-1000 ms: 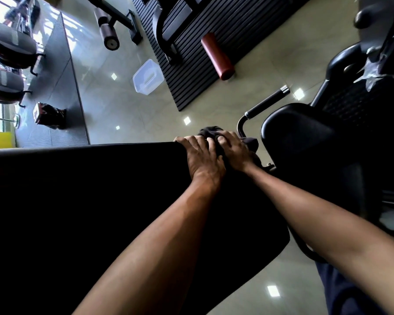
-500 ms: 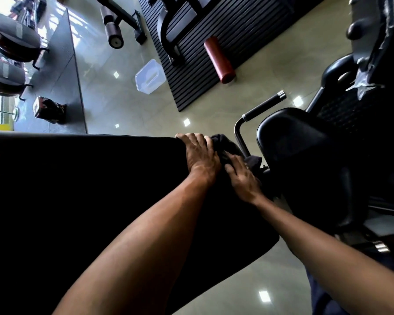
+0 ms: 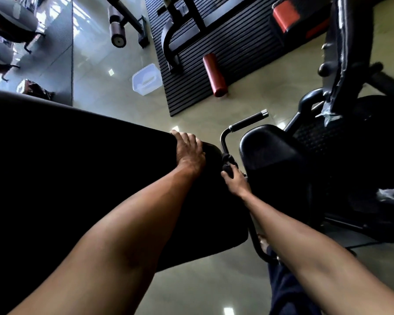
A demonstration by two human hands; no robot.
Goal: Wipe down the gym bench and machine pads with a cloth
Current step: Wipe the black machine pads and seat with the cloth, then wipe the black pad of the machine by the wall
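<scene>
Bench pad point(image 3: 77, 167) fills left side, long axis left-right. Left hand point(image 3: 189, 153) lies flat on its far right corner, grip apart, holding nothing. Cloth point(image 3: 228, 163) is bunched at pad's right edge, right hand point(image 3: 236, 181) grip clamped on it. Seat pad point(image 3: 271, 155) lies just right, nearest right hand.

Clear plastic tub point(image 3: 146, 79) on tiled floor point(image 3: 96, 92); red roller point(image 3: 215, 75) on ribbed black mat point(image 3: 248, 53).

A dark cloth point(image 3: 228, 162) sits bunched in the gap between 2 black pads, the wide bench pad point(image 3: 77, 169) and the glossy machine seat pad point(image 3: 268, 151).
</scene>
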